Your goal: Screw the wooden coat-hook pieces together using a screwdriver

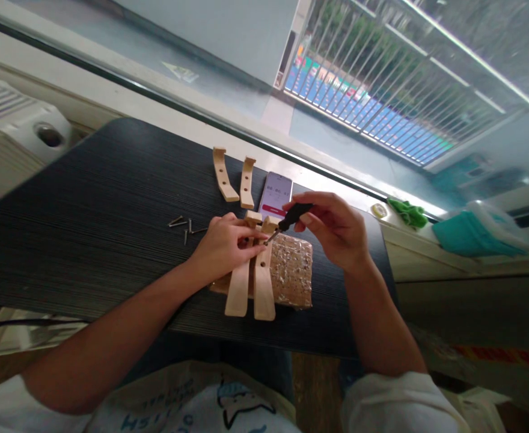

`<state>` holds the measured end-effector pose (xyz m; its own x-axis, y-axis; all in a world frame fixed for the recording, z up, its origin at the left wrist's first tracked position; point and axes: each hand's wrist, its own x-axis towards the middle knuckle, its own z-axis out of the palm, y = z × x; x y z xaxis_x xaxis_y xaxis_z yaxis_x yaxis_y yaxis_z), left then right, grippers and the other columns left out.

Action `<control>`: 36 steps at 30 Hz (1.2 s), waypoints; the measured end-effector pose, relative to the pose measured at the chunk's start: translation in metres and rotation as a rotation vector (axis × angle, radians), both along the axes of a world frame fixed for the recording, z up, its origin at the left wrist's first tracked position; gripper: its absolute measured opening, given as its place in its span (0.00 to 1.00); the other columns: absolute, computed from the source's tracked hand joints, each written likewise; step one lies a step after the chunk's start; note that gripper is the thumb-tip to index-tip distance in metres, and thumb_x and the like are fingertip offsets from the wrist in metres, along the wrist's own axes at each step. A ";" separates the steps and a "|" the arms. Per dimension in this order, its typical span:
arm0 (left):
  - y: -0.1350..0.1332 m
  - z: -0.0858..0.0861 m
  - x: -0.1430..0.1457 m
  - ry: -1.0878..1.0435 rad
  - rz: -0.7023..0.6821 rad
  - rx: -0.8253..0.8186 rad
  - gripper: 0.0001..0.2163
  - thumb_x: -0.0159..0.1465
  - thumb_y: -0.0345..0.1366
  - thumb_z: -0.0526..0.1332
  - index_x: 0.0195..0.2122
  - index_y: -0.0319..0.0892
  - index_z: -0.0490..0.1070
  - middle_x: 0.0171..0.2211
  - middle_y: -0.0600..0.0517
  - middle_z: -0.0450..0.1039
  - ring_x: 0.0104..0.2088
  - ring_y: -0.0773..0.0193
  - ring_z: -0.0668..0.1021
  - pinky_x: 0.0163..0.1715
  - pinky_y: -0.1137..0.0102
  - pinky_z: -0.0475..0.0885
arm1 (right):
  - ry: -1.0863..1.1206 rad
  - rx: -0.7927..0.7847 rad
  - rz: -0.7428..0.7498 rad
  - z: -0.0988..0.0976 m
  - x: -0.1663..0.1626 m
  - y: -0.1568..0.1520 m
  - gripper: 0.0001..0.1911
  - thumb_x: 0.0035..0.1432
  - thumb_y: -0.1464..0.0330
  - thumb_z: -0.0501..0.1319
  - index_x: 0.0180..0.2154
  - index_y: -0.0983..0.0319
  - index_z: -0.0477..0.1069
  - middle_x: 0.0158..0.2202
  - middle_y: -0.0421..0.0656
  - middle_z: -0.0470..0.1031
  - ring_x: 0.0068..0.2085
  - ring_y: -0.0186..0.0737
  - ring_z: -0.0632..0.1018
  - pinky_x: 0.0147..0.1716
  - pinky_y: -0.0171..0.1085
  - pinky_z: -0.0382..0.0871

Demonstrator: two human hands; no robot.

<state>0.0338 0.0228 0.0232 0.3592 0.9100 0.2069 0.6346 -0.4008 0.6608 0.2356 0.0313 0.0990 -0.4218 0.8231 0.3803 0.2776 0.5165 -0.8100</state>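
likely a room in a home, with a dark table [88, 198] beside a windowsill [187, 126] and railing [377, 78] outside.

Screws [185, 236] are scattered left of the left hand [223, 242]; beyond it, two brackets [222, 179] are placed left of a phone [277, 187]; under it, two strips [263, 291] are laid on a block [293, 270].
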 end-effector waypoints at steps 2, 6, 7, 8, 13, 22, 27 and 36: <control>0.000 0.000 0.001 0.002 0.009 0.008 0.08 0.59 0.39 0.67 0.40 0.50 0.81 0.41 0.53 0.81 0.39 0.55 0.73 0.43 0.60 0.64 | 0.000 0.001 0.005 0.000 0.000 -0.001 0.12 0.61 0.67 0.60 0.47 0.56 0.72 0.39 0.38 0.80 0.31 0.29 0.78 0.32 0.33 0.78; 0.001 0.000 0.002 0.021 0.014 0.008 0.08 0.59 0.39 0.67 0.40 0.50 0.81 0.38 0.52 0.81 0.38 0.55 0.73 0.42 0.59 0.64 | 0.015 -0.004 0.014 0.001 -0.001 -0.001 0.12 0.61 0.67 0.60 0.47 0.56 0.72 0.39 0.37 0.80 0.31 0.29 0.78 0.31 0.32 0.78; 0.001 0.000 0.002 0.022 0.014 0.006 0.08 0.59 0.39 0.67 0.39 0.50 0.81 0.38 0.52 0.81 0.38 0.55 0.73 0.42 0.59 0.64 | 0.018 -0.005 0.014 0.001 -0.001 -0.001 0.12 0.61 0.67 0.60 0.47 0.56 0.72 0.39 0.37 0.81 0.31 0.28 0.78 0.31 0.32 0.78; 0.001 0.000 0.002 0.022 0.016 0.003 0.08 0.59 0.39 0.67 0.39 0.50 0.81 0.38 0.52 0.81 0.38 0.55 0.73 0.42 0.60 0.64 | 0.023 -0.003 0.013 0.000 -0.001 -0.001 0.11 0.61 0.67 0.60 0.47 0.57 0.72 0.39 0.37 0.81 0.30 0.28 0.78 0.31 0.32 0.78; 0.001 0.000 0.002 0.014 0.015 -0.008 0.08 0.60 0.39 0.66 0.40 0.50 0.81 0.40 0.52 0.81 0.39 0.55 0.73 0.43 0.59 0.64 | 0.064 0.005 0.013 -0.001 -0.004 -0.001 0.11 0.60 0.68 0.61 0.46 0.55 0.72 0.38 0.36 0.80 0.29 0.27 0.78 0.29 0.30 0.77; 0.001 0.000 0.002 0.015 -0.001 -0.012 0.08 0.61 0.39 0.65 0.40 0.50 0.81 0.43 0.53 0.80 0.40 0.55 0.72 0.44 0.59 0.64 | 0.042 -0.032 -0.062 -0.004 -0.006 0.000 0.13 0.58 0.61 0.63 0.45 0.55 0.72 0.37 0.37 0.80 0.28 0.29 0.77 0.27 0.33 0.76; 0.001 0.000 0.001 0.019 -0.015 -0.009 0.08 0.61 0.40 0.65 0.41 0.50 0.81 0.43 0.53 0.80 0.39 0.56 0.72 0.43 0.58 0.63 | 0.085 -0.036 -0.098 -0.008 -0.007 0.001 0.13 0.56 0.61 0.65 0.44 0.55 0.73 0.35 0.36 0.79 0.25 0.28 0.77 0.25 0.33 0.75; 0.002 0.001 0.000 0.012 -0.016 -0.013 0.08 0.60 0.40 0.66 0.40 0.50 0.81 0.43 0.52 0.80 0.39 0.56 0.73 0.43 0.59 0.65 | 0.102 -0.011 -0.111 -0.010 -0.008 0.002 0.13 0.54 0.61 0.66 0.43 0.54 0.73 0.34 0.36 0.79 0.24 0.29 0.76 0.23 0.33 0.74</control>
